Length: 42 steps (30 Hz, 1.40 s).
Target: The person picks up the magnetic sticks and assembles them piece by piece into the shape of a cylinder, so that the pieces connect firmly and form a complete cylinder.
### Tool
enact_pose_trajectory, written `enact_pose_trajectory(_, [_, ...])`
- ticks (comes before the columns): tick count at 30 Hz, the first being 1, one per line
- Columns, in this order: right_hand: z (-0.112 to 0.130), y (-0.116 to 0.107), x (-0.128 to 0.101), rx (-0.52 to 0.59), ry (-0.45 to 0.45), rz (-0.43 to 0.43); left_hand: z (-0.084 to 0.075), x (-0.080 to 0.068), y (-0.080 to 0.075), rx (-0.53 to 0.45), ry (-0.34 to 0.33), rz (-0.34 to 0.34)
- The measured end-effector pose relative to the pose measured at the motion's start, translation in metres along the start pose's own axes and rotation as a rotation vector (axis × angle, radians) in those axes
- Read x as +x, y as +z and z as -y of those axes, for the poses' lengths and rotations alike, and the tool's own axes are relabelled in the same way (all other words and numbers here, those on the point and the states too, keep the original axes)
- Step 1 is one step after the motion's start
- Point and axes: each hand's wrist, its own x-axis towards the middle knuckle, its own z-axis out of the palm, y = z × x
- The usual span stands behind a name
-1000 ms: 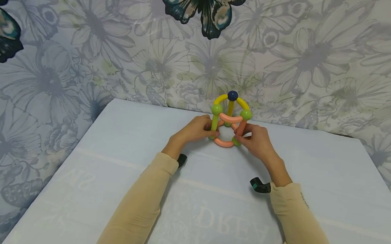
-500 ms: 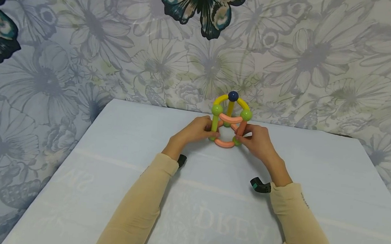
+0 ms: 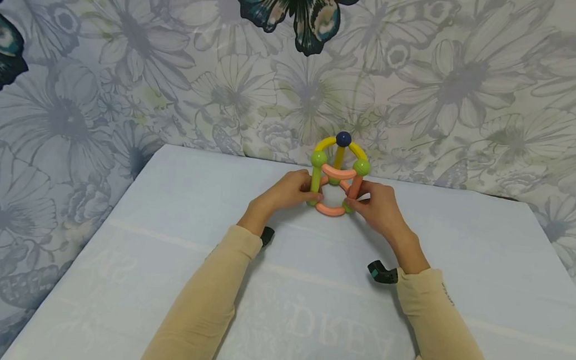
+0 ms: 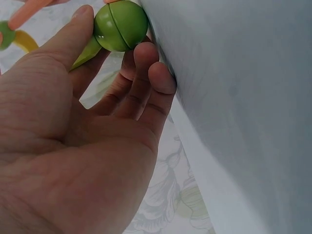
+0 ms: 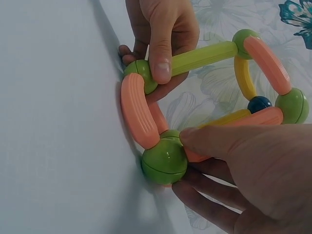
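A rod-and-ball toy (image 3: pixel 338 175) stands on the pale blue table (image 3: pixel 310 293), near its far edge. It is built of green balls, salmon and yellow curved rods and a dark blue ball (image 3: pixel 343 139) on top. My left hand (image 3: pixel 289 191) pinches its lower left green ball (image 4: pixel 121 25) and the green upright rod (image 5: pixel 204 56) between thumb and fingers. On the other side, my right hand (image 3: pixel 373 205) grips the toy, thumb on a salmon rod (image 5: pixel 229 124) just above the lower right green ball (image 5: pixel 165 161). A salmon curved rod (image 5: pixel 136 109) joins the two lower balls.
A floral cloth (image 3: pixel 124 79) with a dark butterfly print (image 3: pixel 300 8) hangs right behind the table. The table's left edge (image 3: pixel 88 238) runs diagonally toward me. Black wrist camera mounts (image 3: pixel 382 273) sit under both beige sleeves.
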Motion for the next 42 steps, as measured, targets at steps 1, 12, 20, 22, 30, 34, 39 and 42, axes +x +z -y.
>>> enact_pose_trajectory(1, [0.0, 0.0, 0.0, 0.002, 0.006, 0.003, 0.0, 0.0, 0.0, 0.002, -0.003, 0.0])
enact_pose_trajectory(12, [0.01, -0.023, 0.002, 0.566, 0.253, 0.012, -0.002, -0.005, -0.026, -0.158, 0.003, 0.01])
enact_pose_trajectory(20, [0.028, -0.03, 0.006, 1.06, 0.496, -0.209, -0.033, -0.003, -0.027, -0.717, -0.21, -0.405])
enact_pose_trajectory(22, [0.03, -0.029, 0.008, 1.045, 0.519, -0.227, -0.039, 0.001, -0.022, -0.779, -0.239, -0.434])
enact_pose_trajectory(30, [0.035, -0.023, 0.016, 1.06, 0.536, -0.322, -0.048, 0.002, -0.018, -0.932, -0.259, -0.526])
enact_pose_trajectory(34, [0.037, -0.023, 0.017, 1.053, 0.491, -0.361, -0.049, 0.003, -0.02, -0.951, -0.252, -0.536])
enact_pose_trajectory(39, [0.039, -0.025, 0.019, 0.992, 0.46, -0.355, -0.051, 0.004, -0.022, -0.961, -0.242, -0.55])
enact_pose_trajectory(42, [0.038, -0.026, 0.019, 0.898, 0.402, -0.289, -0.052, 0.004, -0.022, -0.965, -0.233, -0.559])
